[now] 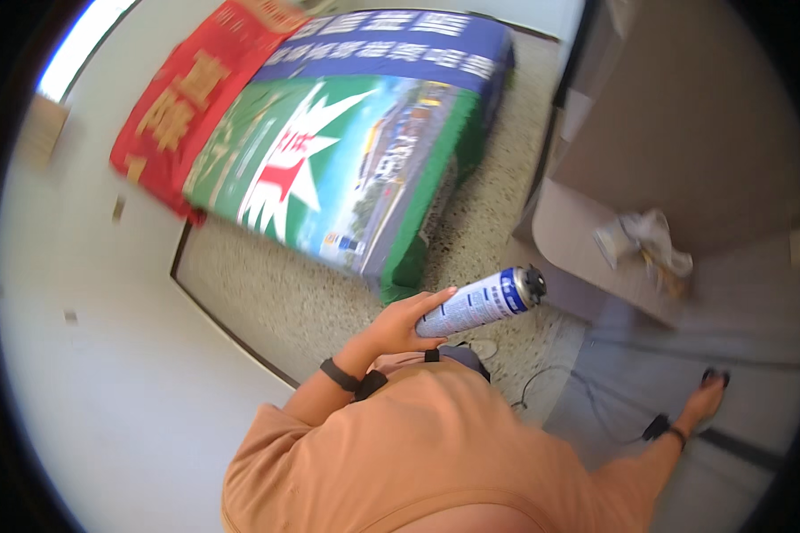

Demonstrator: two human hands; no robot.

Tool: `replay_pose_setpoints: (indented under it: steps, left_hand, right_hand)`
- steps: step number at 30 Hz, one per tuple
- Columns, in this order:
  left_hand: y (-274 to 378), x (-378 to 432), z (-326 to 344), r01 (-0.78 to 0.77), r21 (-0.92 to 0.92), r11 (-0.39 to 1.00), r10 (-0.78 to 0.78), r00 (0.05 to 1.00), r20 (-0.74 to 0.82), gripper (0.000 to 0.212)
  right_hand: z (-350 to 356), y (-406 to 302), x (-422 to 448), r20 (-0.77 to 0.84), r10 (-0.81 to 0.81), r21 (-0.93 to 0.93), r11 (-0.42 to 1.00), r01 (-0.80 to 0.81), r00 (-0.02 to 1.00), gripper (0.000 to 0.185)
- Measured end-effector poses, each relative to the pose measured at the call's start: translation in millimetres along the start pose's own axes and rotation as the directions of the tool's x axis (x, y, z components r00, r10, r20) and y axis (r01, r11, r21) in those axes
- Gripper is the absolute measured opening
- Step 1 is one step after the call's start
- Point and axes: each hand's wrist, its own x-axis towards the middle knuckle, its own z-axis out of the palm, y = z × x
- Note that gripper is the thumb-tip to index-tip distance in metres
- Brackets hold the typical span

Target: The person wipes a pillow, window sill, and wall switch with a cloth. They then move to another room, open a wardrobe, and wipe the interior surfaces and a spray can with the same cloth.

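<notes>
My left hand (398,324) grips an aerosol-type can (470,305) round its lower part, in front of my waist. The can is white and blue, bears printed writing and has a black fitting on its metal top. It is tilted, with the top pointing right. Far out to the right, my right hand (704,398) is closed about a small black object (715,377). That object is blurred and partly covered by the fingers, so its kind is unclear.
A large pile under printed red, green and blue sheeting (347,153) stands on the speckled floor (260,293). A brown panelled desk (573,233) at the right holds a crumpled plastic bag (660,243). A black cable (590,390) runs by my right arm. A white wall (120,360) rises at left.
</notes>
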Motion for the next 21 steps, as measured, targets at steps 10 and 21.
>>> replay_pose_setpoints:
  steps: [10, 21]
  left_hand:
    - [-70.4, -151.4, -41.6, 0.019, 0.014, 1.0, -0.019, 0.999, -0.037, 0.092]
    - [-86.8, -365.9, -99.3, 0.097, -0.135, 0.986, -0.106, 0.992, -0.066, 0.088]
  right_hand:
    - [-167.6, -413.3, -191.8, 0.455, -0.037, 0.89, -0.012, -0.456, 0.89, 0.035]
    - [-425.2, -685.0, -336.9, 0.101, -0.857, 0.833, -0.204, -0.514, 0.505, 0.038]
